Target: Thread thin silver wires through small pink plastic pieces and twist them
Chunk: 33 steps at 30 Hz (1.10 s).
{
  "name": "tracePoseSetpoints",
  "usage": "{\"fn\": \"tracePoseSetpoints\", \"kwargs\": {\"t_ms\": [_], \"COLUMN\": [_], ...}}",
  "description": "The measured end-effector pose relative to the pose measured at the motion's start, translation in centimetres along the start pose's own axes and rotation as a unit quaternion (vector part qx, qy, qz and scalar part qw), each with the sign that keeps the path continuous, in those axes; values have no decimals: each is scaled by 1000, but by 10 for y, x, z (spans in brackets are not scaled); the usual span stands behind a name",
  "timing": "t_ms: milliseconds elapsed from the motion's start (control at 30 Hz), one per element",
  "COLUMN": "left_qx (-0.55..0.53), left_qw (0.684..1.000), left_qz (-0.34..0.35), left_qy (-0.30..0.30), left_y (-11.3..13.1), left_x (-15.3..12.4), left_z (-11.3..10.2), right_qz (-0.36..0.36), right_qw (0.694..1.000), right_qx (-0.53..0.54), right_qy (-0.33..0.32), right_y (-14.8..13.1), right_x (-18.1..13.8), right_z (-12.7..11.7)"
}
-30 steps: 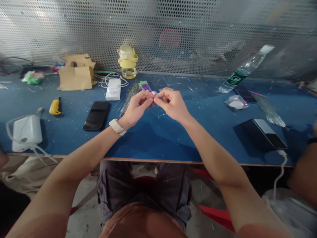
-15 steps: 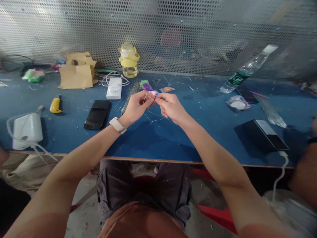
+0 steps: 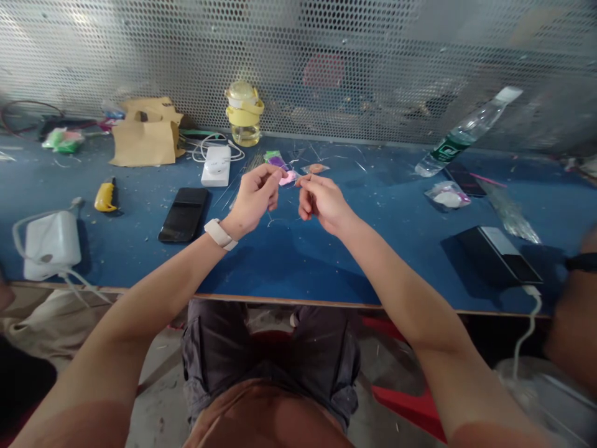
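Above the blue table, my left hand [image 3: 256, 198] is closed, its thumb and index finger pinched together. A thin, pale wire [image 3: 270, 219] hangs below those fingers and seems to be held in them. My right hand [image 3: 323, 200] is a short gap away, also in a pinch, with its other fingers curled. Whatever lies between its fingertips is too fine to make out. Just behind the hands are small packets of pink [image 3: 288, 178], purple [image 3: 277, 162] and orange [image 3: 316, 168] material. A bundle of thin wires [image 3: 254, 163] is partly hidden behind my left hand.
A black phone [image 3: 183, 214], white power bank [image 3: 216, 166] and yellow cutter [image 3: 106, 196] lie left. A yellow-lidded bottle [image 3: 245, 114] stands by the perforated metal panel [image 3: 373, 74]. At right are a tilted water bottle [image 3: 466, 134], a clear packet [image 3: 448, 195] and a propped-up device [image 3: 501, 254].
My hands were touching at the fingertips and have moved apart, the left one slightly leftward and the right one slightly rightward. The pink packet behind them shows more.
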State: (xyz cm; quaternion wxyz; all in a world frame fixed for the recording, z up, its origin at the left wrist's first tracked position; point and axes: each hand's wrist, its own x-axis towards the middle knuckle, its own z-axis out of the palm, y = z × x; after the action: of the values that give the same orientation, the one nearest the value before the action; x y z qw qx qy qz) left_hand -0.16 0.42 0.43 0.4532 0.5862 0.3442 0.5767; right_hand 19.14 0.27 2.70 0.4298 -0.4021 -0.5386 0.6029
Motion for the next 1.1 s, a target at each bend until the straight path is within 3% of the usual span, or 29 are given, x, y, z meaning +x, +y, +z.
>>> {"fn": "tracePoseSetpoints", "kwargs": {"t_ms": [200,433,700,867,1100], "left_qx": [-115,-148,-136,-90,-107], "left_qw": [987,970,978,982,977], "left_qz": [-109,-169,-143,-138,-133], "left_qy": [-36,-94,-68,-91,-131], "left_y": [13,12,18,24,23], "left_x": [0,1,4,-1,-4], "left_z": [-2,-7,-5,-3,-1], "right_qz": [-39,-128,-165,-161,-181], "right_qw": [996,989,980,982,979], "right_qx": [62,13,-102,-84,-69], "right_qy": [51,72,51,58,61], "right_y": [2,6,8,8,2], "right_x": [3,3,-5,-3,-6], "right_z": [1,1,2,1,2]}}
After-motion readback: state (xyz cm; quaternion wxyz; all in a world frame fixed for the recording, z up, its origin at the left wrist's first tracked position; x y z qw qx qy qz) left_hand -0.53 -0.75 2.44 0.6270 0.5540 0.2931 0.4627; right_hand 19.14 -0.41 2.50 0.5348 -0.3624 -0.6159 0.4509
